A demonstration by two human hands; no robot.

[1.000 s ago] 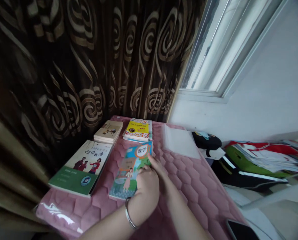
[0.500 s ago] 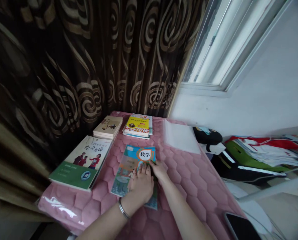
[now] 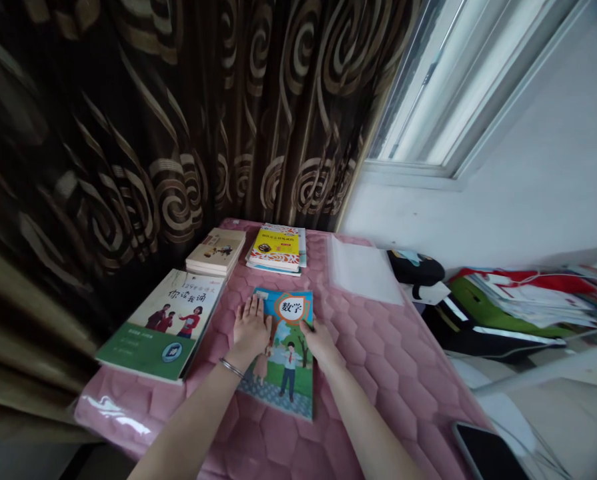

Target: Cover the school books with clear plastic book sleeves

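A blue-topped maths textbook lies closed on the pink quilted table cover, its front cover showing two figures and a tree. Flat on the left side of that cover rests my left hand, fingers stretched toward the top edge and a silver bangle on the wrist. My right hand grips the book's right edge, thumb on the cover and the other fingers mostly hidden. Left of the textbook is a green-and-white book on a stack.
Behind are a stack of beige books and a pile topped by a yellow-and-white book. A clear plastic sheet lies at the back right. A phone sits near the right edge of the table cover. A patterned curtain hangs behind.
The textbook's cover has come down flat and its whole picture shows. My left hand has slid from the middle of the book to its left side. My right hand stays at the right edge.
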